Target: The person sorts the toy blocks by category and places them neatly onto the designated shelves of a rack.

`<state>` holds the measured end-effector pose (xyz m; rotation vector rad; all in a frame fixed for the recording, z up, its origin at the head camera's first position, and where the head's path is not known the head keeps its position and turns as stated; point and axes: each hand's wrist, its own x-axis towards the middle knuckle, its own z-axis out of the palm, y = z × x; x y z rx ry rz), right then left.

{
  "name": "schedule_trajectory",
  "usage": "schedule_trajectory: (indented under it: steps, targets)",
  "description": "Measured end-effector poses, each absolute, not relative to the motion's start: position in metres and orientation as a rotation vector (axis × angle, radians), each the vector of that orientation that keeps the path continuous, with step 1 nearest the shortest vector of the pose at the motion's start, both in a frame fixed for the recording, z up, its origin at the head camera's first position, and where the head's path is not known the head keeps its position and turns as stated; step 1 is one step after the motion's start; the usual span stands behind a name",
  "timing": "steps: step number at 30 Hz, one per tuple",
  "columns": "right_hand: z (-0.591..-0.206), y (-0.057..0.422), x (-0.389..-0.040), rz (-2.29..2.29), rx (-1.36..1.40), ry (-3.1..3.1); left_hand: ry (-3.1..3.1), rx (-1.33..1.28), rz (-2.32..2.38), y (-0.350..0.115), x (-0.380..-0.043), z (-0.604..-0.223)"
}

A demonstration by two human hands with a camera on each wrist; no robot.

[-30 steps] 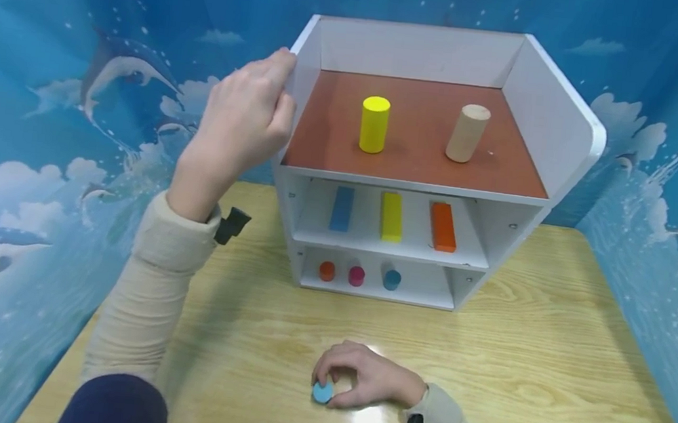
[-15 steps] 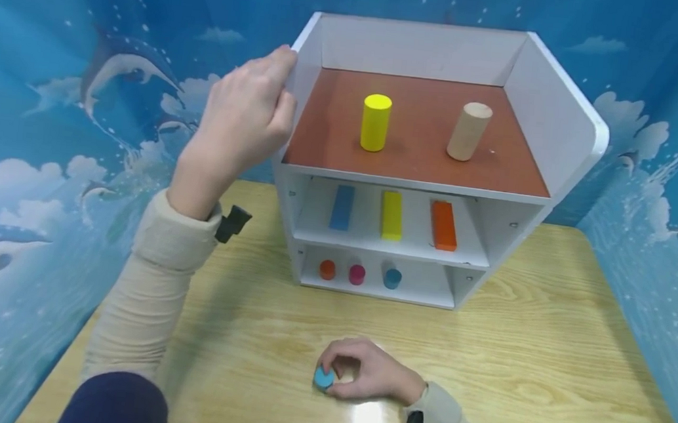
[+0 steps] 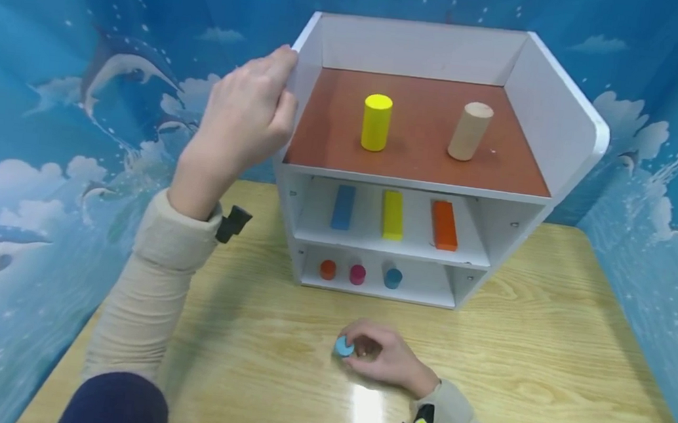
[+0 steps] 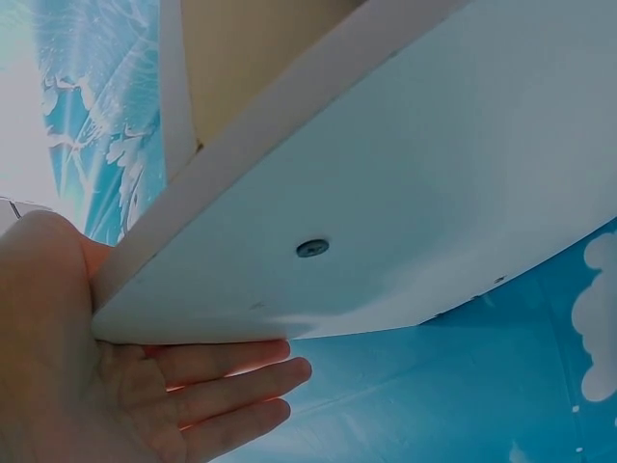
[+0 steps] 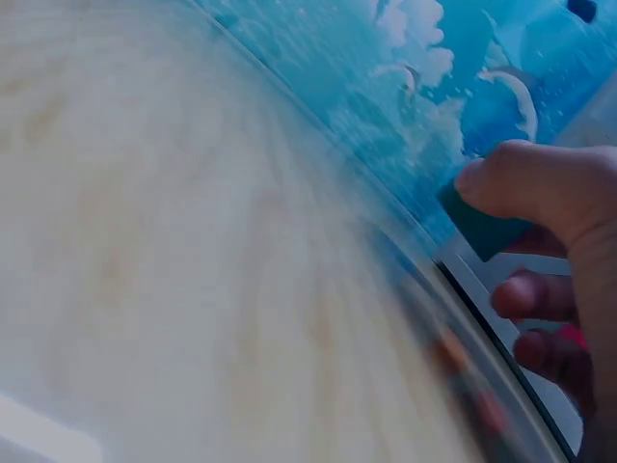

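My right hand (image 3: 383, 355) pinches a short light-blue cylinder block (image 3: 344, 347) between thumb and fingers, over the table in front of the shelf unit. In the right wrist view the same block (image 5: 482, 224) looks dark teal beneath the thumb, the other fingers curled behind it. At the upper left, my left hand (image 3: 244, 117) holds the left side panel of the white shelf unit (image 3: 415, 185) near its top front corner. Three fingers of the left hand (image 4: 183, 391) show along the panel's edge in the left wrist view; its thumb is mostly hidden there.
A yellow cylinder (image 3: 375, 125) and a plain wooden cylinder (image 3: 470, 132) stand on the brown top. Blue (image 3: 343, 207), yellow (image 3: 393, 215) and orange bars (image 3: 444, 226) lie on the middle shelf. Orange (image 3: 328, 270), pink (image 3: 357, 274) and blue short cylinders (image 3: 393, 279) occupy the bottom.
The right hand has carried the light-blue block forward and slightly right, closer to the shelf unit. My left hand stays at the panel.
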<state>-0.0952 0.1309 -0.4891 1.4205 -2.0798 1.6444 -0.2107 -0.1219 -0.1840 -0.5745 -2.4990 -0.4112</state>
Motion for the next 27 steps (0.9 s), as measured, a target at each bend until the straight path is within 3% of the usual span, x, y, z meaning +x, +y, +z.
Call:
schedule_trajectory:
  steps: [17,27]
  targets:
    - [-0.492,0.169,-0.115,1.402,1.082,-1.919,-2.506,-0.577,-0.408,-0.121,-0.209,-0.183]
    - [-0.516,0.196,-0.136,1.158,0.684,-1.986,-2.509,-0.573,-0.404,-0.122,-0.210,-0.184]
